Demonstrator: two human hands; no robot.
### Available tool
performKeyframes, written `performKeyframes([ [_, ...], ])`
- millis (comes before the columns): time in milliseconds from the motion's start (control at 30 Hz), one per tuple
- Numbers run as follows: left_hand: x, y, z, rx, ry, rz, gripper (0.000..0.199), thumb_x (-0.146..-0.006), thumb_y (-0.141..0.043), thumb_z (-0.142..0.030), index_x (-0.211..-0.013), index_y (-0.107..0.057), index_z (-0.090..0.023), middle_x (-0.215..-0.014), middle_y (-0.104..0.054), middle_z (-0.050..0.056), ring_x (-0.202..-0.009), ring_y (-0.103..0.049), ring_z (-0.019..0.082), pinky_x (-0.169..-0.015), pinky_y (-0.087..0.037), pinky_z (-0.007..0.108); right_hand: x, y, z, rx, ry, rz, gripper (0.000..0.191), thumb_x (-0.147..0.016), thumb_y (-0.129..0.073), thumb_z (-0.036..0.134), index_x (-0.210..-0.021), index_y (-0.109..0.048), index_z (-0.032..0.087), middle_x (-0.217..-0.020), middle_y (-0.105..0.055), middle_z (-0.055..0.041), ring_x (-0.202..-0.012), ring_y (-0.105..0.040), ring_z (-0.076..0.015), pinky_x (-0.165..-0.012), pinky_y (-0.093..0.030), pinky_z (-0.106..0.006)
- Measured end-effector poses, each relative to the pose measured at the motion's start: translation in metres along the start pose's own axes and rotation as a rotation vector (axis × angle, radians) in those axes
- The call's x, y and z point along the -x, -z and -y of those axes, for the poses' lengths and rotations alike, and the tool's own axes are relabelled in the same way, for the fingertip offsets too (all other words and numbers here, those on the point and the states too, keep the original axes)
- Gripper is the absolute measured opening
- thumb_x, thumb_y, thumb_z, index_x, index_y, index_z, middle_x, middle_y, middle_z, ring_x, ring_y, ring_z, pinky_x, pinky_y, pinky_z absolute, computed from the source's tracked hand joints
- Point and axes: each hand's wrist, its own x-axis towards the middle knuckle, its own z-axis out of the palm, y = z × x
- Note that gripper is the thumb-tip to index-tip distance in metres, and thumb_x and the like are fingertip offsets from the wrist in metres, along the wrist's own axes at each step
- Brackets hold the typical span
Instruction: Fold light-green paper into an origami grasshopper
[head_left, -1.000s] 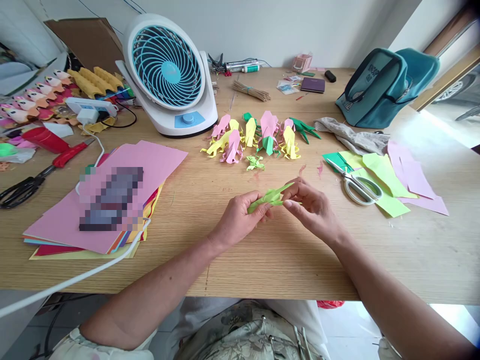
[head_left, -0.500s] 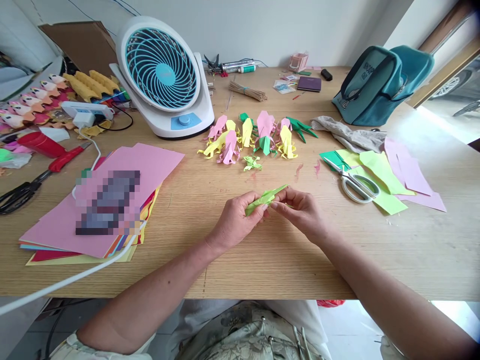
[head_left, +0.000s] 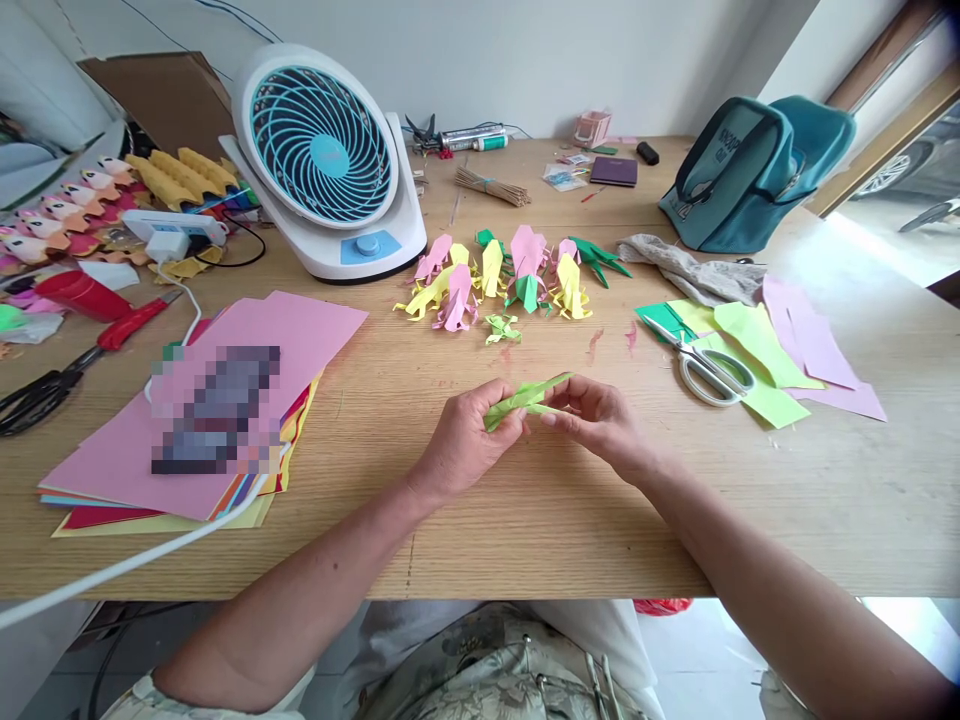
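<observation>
A light-green folded paper figure (head_left: 517, 401), narrow and pointed at its right end, is held just above the table. My left hand (head_left: 474, 432) pinches its wider left part between thumb and fingers. My right hand (head_left: 600, 420) is closed on its thin right-hand strips, thumb below and fingers above; the fingertips are partly hidden. Beyond the hands stand several folded paper figures in pink (head_left: 455, 300), yellow (head_left: 492, 268) and dark green (head_left: 598, 262). A small light-green paper figure (head_left: 502, 329) sits nearest to my hands.
White-handled scissors (head_left: 712, 378) lie on paper offcuts (head_left: 771, 345) at right. A stack of coloured paper (head_left: 322, 325) is at left, with a blurred dark object on it. A fan (head_left: 367, 245) stands behind, a teal bag (head_left: 735, 190) at back right. A white cable (head_left: 150, 550) crosses the left.
The thin strips at the figure's right end are now spread further apart, with my right thumb slightly lower. The whole view has shifted a little.
</observation>
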Motion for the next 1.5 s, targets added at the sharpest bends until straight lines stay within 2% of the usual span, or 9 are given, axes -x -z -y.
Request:
performKeyframes([
  [167, 0.001, -0.002, 0.0, -0.02, -0.026, 0.022, 0.013, -0.09, -0.054, -0.021, -0.079, -0.061, -0.017, -0.07, -0.067, -0.003, -0.065, -0.059, 0.009, -0.063, -0.044, 0.019, -0.001, -0.006, -0.005, -0.01, 0.051, -0.026, 0.035, -0.075, -0.079, 0.05, -0.08, -0.066, 0.019, -0.08, -0.067, -0.0024, -0.076, -0.062, -0.0163, -0.075, -0.05, -0.032],
  [367, 0.0, -0.005, 0.005, 0.108, 0.03, 0.095, 0.021, -0.093, -0.055, -0.033, -0.087, -0.064, -0.016, -0.08, -0.069, 0.001, -0.067, -0.063, 0.011, -0.062, -0.05, 0.019, 0.001, -0.007, -0.003, 0.196, 0.142, -0.127, 0.033, -0.081, -0.072, 0.05, -0.077, -0.065, 0.018, -0.078, -0.066, -0.0034, -0.074, -0.062, -0.016, -0.072, -0.05, -0.031],
  [533, 0.002, -0.007, 0.008, 0.029, 0.058, 0.022, 0.02, -0.088, -0.064, -0.037, -0.093, -0.062, -0.017, -0.079, -0.068, 0.0, -0.069, -0.063, 0.012, -0.064, -0.047, 0.021, 0.004, -0.009, 0.001, 0.33, 0.184, -0.19, 0.024, -0.082, -0.073, 0.041, -0.076, -0.067, 0.018, -0.079, -0.064, -0.0031, -0.073, -0.059, -0.0152, -0.07, -0.048, -0.03],
  [633, 0.001, -0.005, 0.008, 0.011, 0.002, 0.01, 0.015, -0.09, -0.062, -0.033, -0.092, -0.062, -0.018, -0.08, -0.066, -0.001, -0.072, -0.06, 0.011, -0.067, -0.044, 0.021, 0.004, -0.01, 0.002, 0.355, 0.176, -0.197, 0.023, -0.082, -0.072, 0.039, -0.076, -0.067, 0.017, -0.078, -0.062, -0.003, -0.073, -0.058, -0.0153, -0.069, -0.046, -0.03],
  [833, -0.003, -0.002, 0.005, -0.073, -0.105, -0.047, 0.014, -0.089, -0.062, -0.024, -0.076, -0.059, -0.017, -0.076, -0.057, -0.001, -0.074, -0.052, 0.012, -0.07, -0.04, 0.022, 0.003, -0.008, 0.001, 0.326, 0.158, -0.11, 0.029, -0.085, -0.069, 0.046, -0.081, -0.068, 0.018, -0.082, -0.063, -0.0035, -0.078, -0.059, -0.0169, -0.072, -0.045, -0.03],
  [1067, -0.002, -0.002, 0.0, 0.0, -0.057, 0.025, 0.013, -0.082, -0.059, -0.018, -0.072, -0.051, -0.017, -0.07, -0.051, -0.003, -0.069, -0.047, 0.011, -0.065, -0.037, 0.023, 0.005, -0.001, -0.001, 0.219, 0.156, 0.01, 0.029, -0.084, -0.072, 0.046, -0.081, -0.065, 0.018, -0.08, -0.062, -0.0016, -0.075, -0.056, -0.0149, -0.07, -0.044, -0.028],
  [1267, -0.001, 0.003, -0.002, 0.157, -0.054, 0.179, 0.019, -0.086, -0.058, -0.028, -0.073, -0.049, -0.017, -0.067, -0.046, -0.004, -0.063, -0.043, 0.01, -0.06, -0.036, 0.022, 0.003, 0.001, 0.002, 0.014, 0.089, 0.122, 0.035, -0.08, -0.075, 0.049, -0.071, -0.061, 0.018, -0.075, -0.06, 0.0003, -0.071, -0.054, -0.0135, -0.069, -0.043, -0.027],
  [1433, -0.002, 0.0, 0.0, -0.028, -0.124, -0.002, 0.02, -0.081, -0.059, -0.02, -0.068, -0.044, -0.018, -0.07, -0.047, -0.003, -0.068, -0.045, 0.011, -0.064, -0.035, 0.024, 0.0, 0.006, -0.007, 0.177, 0.148, 0.027, 0.031, -0.079, -0.076, 0.048, -0.077, -0.066, 0.019, -0.078, -0.059, 0.0001, -0.073, -0.053, -0.0141, -0.071, -0.042, -0.028],
  [1500, -0.001, -0.001, -0.001, -0.065, -0.159, -0.022, 0.02, -0.078, -0.058, -0.016, -0.067, -0.042, -0.019, -0.069, -0.046, -0.003, -0.068, -0.045, 0.011, -0.064, -0.035, 0.024, -0.001, 0.008, -0.009, 0.238, 0.172, 0.052, 0.03, -0.081, -0.074, 0.048, -0.077, -0.068, 0.019, -0.078, -0.057, -0.0001, -0.073, -0.052, -0.0139, -0.07, -0.043, -0.028],
])
